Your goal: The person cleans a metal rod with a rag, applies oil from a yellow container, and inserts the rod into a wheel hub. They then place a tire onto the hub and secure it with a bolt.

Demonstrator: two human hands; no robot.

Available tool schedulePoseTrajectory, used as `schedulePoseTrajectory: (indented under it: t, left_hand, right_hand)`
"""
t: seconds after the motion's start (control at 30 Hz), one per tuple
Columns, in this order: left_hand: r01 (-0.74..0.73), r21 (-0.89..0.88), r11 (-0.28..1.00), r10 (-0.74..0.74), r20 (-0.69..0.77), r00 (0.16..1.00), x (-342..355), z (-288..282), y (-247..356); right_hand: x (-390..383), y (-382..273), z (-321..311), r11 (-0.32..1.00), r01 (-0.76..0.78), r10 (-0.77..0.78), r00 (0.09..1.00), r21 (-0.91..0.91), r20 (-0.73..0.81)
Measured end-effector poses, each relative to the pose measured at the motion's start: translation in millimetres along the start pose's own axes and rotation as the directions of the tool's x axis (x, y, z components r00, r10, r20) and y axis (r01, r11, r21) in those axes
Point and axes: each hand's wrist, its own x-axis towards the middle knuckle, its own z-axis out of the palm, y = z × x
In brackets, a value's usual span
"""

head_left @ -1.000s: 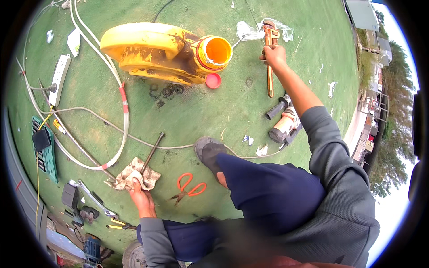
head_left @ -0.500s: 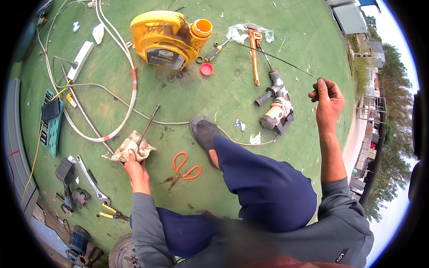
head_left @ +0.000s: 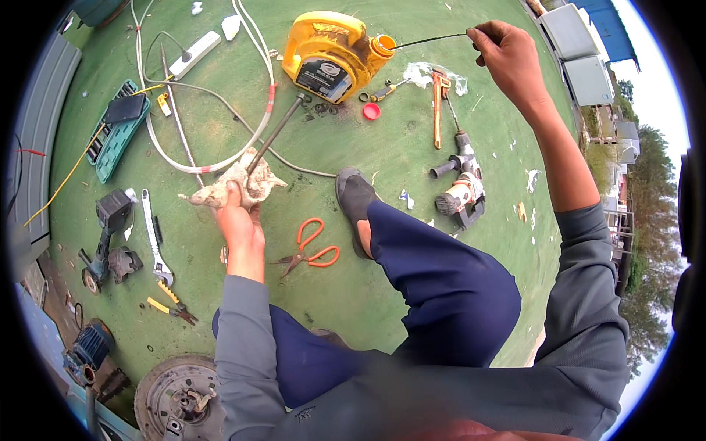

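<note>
Head view: thin dark rod, tip seemingly at mouth of yellow jug.
Right hand, right of jug: fingers pinching rod. Left hand, this side of jug: fingers gripping rag. Snagged tip might topple jug.

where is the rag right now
In the head view, the rag is left of centre, in the left hand, up and left of the scissors.

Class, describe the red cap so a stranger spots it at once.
Find the big yellow jug near the picture's top. Below and right of its dark label, on the green floor, lies the cap; its round red shape sets it apart from the long screwdriver just above.
</note>
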Motion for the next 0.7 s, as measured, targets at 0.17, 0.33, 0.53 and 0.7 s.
schedulePoseTrajectory:
  t: [0.17,0.33,0.53,0.7]
  left_hand:
    - [-0.048,-0.054,0.997,0.053,0.095,0.994,-22.9,2.6,22.6]
    - [-0.149,-0.054,0.987,0.156,0.174,0.972,-26.1,4.2,36.0]
    - [-0.201,-0.058,0.978,0.209,0.312,0.927,-25.3,15.5,45.7]
    - [-0.139,0.015,0.99,0.125,0.347,0.93,-32.9,37.0,22.5]
  right_hand:
    - [78.4,-8.6,65.2,0.987,0.094,-0.068,0.98,-0.13,0.19]
    - [81.9,36.0,142.9,0.987,-0.028,0.069,0.964,-0.16,0.257]
    - [25.1,85.3,164.7,0.996,-0.054,0.064,0.99,-0.077,0.129]
    - [-66.6,138.4,164.9,0.846,-0.463,0.432,0.886,0.263,0.17]
